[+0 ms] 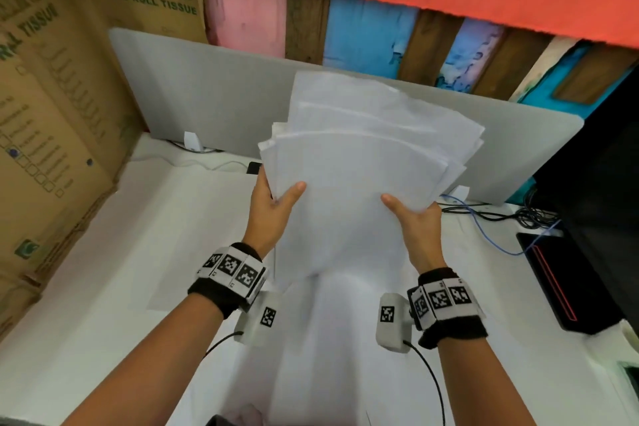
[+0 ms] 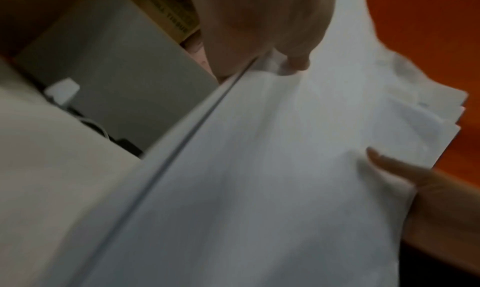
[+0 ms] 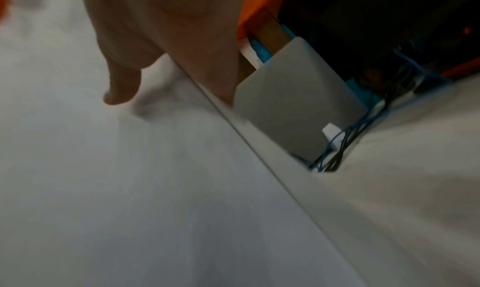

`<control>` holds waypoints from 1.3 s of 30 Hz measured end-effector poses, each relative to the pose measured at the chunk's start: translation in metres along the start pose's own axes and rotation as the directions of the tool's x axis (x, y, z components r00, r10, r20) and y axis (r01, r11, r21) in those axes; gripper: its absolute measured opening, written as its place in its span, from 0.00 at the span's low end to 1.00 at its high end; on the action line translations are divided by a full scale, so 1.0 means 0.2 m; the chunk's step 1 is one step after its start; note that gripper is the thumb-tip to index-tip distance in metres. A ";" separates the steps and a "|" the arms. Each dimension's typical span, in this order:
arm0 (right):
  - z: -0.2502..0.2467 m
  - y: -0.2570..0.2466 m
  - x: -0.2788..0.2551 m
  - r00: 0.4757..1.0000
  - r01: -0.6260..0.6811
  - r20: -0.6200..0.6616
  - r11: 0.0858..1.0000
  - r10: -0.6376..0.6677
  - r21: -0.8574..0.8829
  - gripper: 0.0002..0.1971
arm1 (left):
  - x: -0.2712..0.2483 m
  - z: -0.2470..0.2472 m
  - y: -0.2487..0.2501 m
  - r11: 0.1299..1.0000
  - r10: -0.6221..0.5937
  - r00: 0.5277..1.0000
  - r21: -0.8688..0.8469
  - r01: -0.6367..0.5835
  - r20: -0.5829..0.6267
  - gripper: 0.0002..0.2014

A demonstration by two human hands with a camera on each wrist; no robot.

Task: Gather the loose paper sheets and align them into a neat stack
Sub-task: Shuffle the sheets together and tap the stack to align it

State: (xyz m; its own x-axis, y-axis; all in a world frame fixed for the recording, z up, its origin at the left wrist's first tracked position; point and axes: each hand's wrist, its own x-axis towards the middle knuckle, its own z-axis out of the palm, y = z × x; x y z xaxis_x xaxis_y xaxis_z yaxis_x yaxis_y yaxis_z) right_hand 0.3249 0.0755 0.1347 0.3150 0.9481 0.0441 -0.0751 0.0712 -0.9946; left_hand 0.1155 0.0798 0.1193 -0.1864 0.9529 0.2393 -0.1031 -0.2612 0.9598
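Observation:
A bundle of several white paper sheets (image 1: 363,162) is held up above the white table (image 1: 121,270), its far edges fanned and uneven. My left hand (image 1: 273,204) grips the bundle's left edge, thumb on the front face, fingers hidden behind. My right hand (image 1: 415,214) grips the right edge the same way. In the left wrist view the sheets (image 2: 259,168) fill the frame, with my left hand (image 2: 262,34) at their top edge and the right thumb (image 2: 389,164) at the far side. In the right wrist view my right hand (image 3: 161,51) pinches the paper (image 3: 116,178).
Cardboard boxes (image 1: 58,107) stand at the left. A grey divider panel (image 1: 207,104) runs along the back of the table. Blue and black cables (image 1: 501,218) lie at the right beside a black device (image 1: 567,280). A sheet still lies flat on the table (image 1: 193,239).

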 end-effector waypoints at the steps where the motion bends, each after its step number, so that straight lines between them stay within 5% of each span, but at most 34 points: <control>1: -0.01 -0.02 0.00 1.000 0.014 0.010 1.000 -0.014 0.003 0.17 | 0.01 -0.02 0.00 1.000 -0.022 1.000 0.007 0.022 0.015 0.21; 5: -0.05 -0.15 0.03 0.990 0.140 0.033 0.990 -0.139 -0.031 0.19 | 0.05 -0.04 0.04 0.996 -0.083 0.995 0.029 0.081 0.058 0.22; 8: -0.07 -0.30 0.05 0.967 0.255 0.028 0.949 -0.254 -0.184 0.33 | 0.08 -0.05 0.06 0.994 -0.107 0.990 0.031 0.105 0.093 0.20; 11: -0.05 -0.47 0.05 0.910 0.406 0.154 0.752 -0.386 -0.520 0.44 | 0.09 -0.05 0.07 0.992 -0.124 0.985 0.030 0.121 0.122 0.20; 13: 0.01 -0.55 0.05 0.848 0.514 0.311 0.521 -0.430 -0.681 0.44 | 0.09 -0.05 0.08 0.992 -0.128 0.983 0.018 0.126 0.133 0.20; 15: 0.08 -0.58 0.04 0.769 0.606 0.495 0.213 -0.405 -0.766 0.37 | 0.09 -0.05 0.08 0.992 -0.126 0.983 -0.011 0.129 0.135 0.19; 17: 0.18 -0.57 0.03 0.730 0.643 0.610 0.006 -0.309 -0.766 0.34 | 0.09 -0.04 0.09 0.992 -0.116 0.983 -0.036 0.123 0.143 0.20; 21: 0.35 -0.52 -0.01 0.699 0.696 0.706 -0.119 -0.117 -0.708 0.36 | 0.08 -0.03 0.10 0.991 -0.104 0.980 -0.066 0.116 0.172 0.20; 26: 0.40 -0.50 0.00 0.672 0.731 0.740 -0.147 -0.009 -0.666 0.41 | 0.10 -0.02 0.08 0.992 -0.113 0.980 -0.029 0.119 0.163 0.17; 29: 0.37 -0.52 0.04 0.682 0.727 0.730 -0.129 0.028 -0.674 0.41 | 0.10 -0.02 0.07 0.992 -0.125 0.981 -0.007 0.127 0.148 0.13; 33: 0.15 -0.56 0.15 0.844 0.532 0.529 0.014 -0.093 -0.847 0.31 | 0.11 -0.04 0.06 0.989 -0.139 0.985 -0.034 0.143 0.100 0.11; 35: 0.01 -0.53 0.19 0.923 0.384 0.367 0.325 -0.112 -0.864 0.28 | 0.10 -0.06 0.06 0.988 -0.145 0.984 -0.035 0.150 0.106 0.11; 37: -0.09 -0.41 0.21 0.956 0.238 0.282 0.761 -0.075 -0.604 0.26 | 0.10 -0.06 0.06 0.986 -0.157 0.981 -0.040 0.162 0.112 0.11; 39: -0.14 -0.25 0.20 0.963 0.053 0.270 0.954 0.030 -0.294 0.27 | 0.11 -0.05 0.06 0.985 -0.163 0.980 -0.043 0.169 0.116 0.11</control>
State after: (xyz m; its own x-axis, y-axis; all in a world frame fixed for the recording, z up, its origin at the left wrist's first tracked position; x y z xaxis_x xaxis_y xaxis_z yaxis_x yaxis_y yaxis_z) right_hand 0.3689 0.1013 0.1844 0.0460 0.9982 0.0383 0.2229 0.0271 -0.9745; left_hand 0.1001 0.0953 0.1337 -0.0529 0.9941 0.0951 -0.1750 -0.1030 0.9792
